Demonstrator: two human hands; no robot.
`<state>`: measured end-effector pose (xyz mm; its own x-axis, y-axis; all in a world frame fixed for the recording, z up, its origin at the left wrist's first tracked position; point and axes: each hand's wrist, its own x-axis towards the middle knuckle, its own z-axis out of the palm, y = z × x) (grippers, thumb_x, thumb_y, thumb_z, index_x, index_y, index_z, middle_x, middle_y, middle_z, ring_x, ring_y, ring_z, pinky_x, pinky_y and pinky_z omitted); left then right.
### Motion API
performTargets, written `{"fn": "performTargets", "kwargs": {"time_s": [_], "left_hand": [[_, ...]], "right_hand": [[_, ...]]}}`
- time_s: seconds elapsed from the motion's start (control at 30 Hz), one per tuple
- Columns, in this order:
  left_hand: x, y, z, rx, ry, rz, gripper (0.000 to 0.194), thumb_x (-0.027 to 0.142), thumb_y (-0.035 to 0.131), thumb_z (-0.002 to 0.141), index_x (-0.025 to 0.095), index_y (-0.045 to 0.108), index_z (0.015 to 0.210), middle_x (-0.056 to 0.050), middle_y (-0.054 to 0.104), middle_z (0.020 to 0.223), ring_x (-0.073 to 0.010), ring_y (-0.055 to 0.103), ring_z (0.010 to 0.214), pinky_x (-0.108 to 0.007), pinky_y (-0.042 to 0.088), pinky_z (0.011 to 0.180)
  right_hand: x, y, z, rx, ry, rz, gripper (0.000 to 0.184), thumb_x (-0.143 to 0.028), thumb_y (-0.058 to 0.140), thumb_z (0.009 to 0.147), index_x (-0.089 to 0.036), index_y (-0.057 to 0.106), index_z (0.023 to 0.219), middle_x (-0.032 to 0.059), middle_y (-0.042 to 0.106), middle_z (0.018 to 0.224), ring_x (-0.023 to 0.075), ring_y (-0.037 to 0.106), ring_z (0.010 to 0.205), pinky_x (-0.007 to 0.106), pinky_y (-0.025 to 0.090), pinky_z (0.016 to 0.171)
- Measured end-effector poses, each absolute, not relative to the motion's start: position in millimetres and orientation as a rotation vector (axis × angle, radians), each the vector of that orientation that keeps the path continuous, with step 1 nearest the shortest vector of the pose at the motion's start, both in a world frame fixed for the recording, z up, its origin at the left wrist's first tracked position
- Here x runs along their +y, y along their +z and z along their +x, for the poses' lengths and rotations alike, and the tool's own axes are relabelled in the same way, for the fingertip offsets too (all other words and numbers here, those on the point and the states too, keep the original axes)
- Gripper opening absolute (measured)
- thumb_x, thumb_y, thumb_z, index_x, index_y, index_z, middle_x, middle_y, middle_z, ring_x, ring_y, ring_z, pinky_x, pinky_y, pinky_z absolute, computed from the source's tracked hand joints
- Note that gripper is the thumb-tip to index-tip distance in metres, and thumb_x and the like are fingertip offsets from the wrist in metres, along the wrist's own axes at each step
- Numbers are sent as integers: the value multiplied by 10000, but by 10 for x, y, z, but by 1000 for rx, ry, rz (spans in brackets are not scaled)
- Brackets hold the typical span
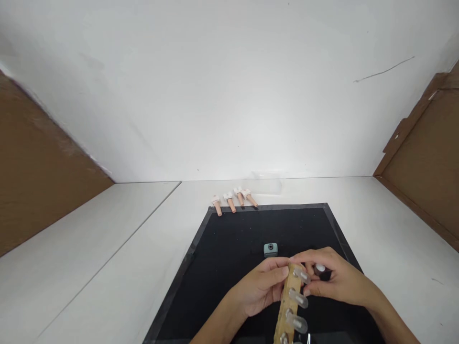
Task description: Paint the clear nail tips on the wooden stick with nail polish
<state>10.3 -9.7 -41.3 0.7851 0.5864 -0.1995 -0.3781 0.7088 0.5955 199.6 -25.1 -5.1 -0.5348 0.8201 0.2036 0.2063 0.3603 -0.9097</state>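
Note:
A light wooden strip (pixel 285 306) stands out toward me over the black mat, with several clear nail tips (pixel 298 298) fixed along it on metal-looking mounts. My left hand (pixel 263 284) grips the strip's far end between thumb and fingers. On the other side, my right hand (pixel 330 277) has its fingers curled, its index fingertip touching the strip's far end and its thumb close to the nail tips. Within its palm sits a small dark object with a white round end (pixel 320 268), partly hidden by the fingers. Just beyond the hands lies a small teal box (pixel 270 249) with a black circle.
Several small bottles with peach caps (pixel 231 205) lie at the black mat's (pixel 229 253) far left edge. Behind them is a clear plastic tray (pixel 263 185) on the white table (pixel 154 258). A white wall (pixel 229 95) rises at the back, with brown panels (pixel 426 167) at the sides.

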Motion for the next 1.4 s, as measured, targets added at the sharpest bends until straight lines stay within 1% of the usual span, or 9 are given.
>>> {"fn": "performTargets", "kwargs": {"time_s": [0.2, 0.53, 0.7, 0.87, 0.97, 1.1, 1.2, 1.3, 1.4], "left_hand": [[-96, -428, 108, 349, 526, 560, 385, 339, 815, 644, 71, 732, 908, -68, 690, 713, -108, 637, 585, -187, 513, 588], [-107, -486, 115, 366, 493, 565, 396, 371, 832, 606, 81, 740, 861, -55, 699, 687, -102, 641, 575, -159, 488, 566], [-145, -415, 135, 436, 498, 635, 411, 489, 803, 586, 98, 724, 686, -12, 636, 526, -59, 508, 386, -145, 379, 391], [-147, -297, 91, 425, 519, 682, 484, 549, 780, 584, 98, 750, 756, -16, 630, 533, -68, 526, 416, -149, 396, 412], [-138, -268, 40, 421, 613, 642, 390, 466, 806, 605, 102, 746, 733, -35, 656, 623, -68, 569, 517, -137, 434, 500], [-99, -277, -62, 335, 666, 653, 224, 273, 835, 593, 108, 696, 652, -1, 576, 596, -53, 513, 482, -135, 397, 459], [-56, -268, -189, 197, 698, 776, 185, 248, 789, 653, 122, 662, 698, 14, 513, 594, -59, 472, 451, -149, 357, 412], [-27, -232, -344, 97, 632, 913, 275, 227, 816, 613, 152, 641, 811, 12, 525, 679, -68, 492, 547, -155, 396, 507], [-33, -195, -446, 132, 472, 1010, 592, 194, 911, 397, 171, 610, 906, 7, 556, 811, -79, 520, 675, -147, 394, 607]], "right_hand": [[-246, -101, 1987, -1986, 1194, -892, 305, -262, 682, 804, -258, 704, 1108, -39, 502, 637, 117, 457, 565, 219, 426, 565], [-292, -36, 1955, -2011, 1067, -944, 293, -184, 729, 710, -267, 737, 991, -56, 483, 569, 109, 446, 498, 197, 417, 497], [-302, -36, 1896, -1932, 1047, -897, 182, -362, 749, 719, -233, 742, 846, -62, 432, 534, 104, 425, 470, 188, 402, 466], [-323, 3, 1886, -1860, 911, -853, 254, -468, 725, 728, -218, 733, 769, -68, 395, 478, 94, 368, 414, 195, 369, 423], [-358, 82, 1901, -1815, 763, -876, 283, -513, 738, 692, -232, 747, 723, -49, 422, 433, 114, 405, 389, 211, 385, 395], [-406, 165, 1922, -1758, 667, -864, 272, -535, 772, 632, -277, 763, 717, -29, 484, 388, 128, 430, 342, 234, 415, 379], [-431, 182, 1939, -1729, 594, -847, 270, -537, 790, 602, -309, 768, 744, -32, 487, 365, 136, 435, 319, 245, 419, 359], [-442, 185, 1945, -1726, 515, -838, 291, -559, 781, 598, -318, 764, 759, -33, 494, 354, 144, 445, 303, 263, 437, 358], [-436, 192, 1933, -1728, 466, -809, 268, -521, 790, 620, -322, 749, 794, -43, 498, 360, 135, 445, 293, 252, 428, 347]]}}
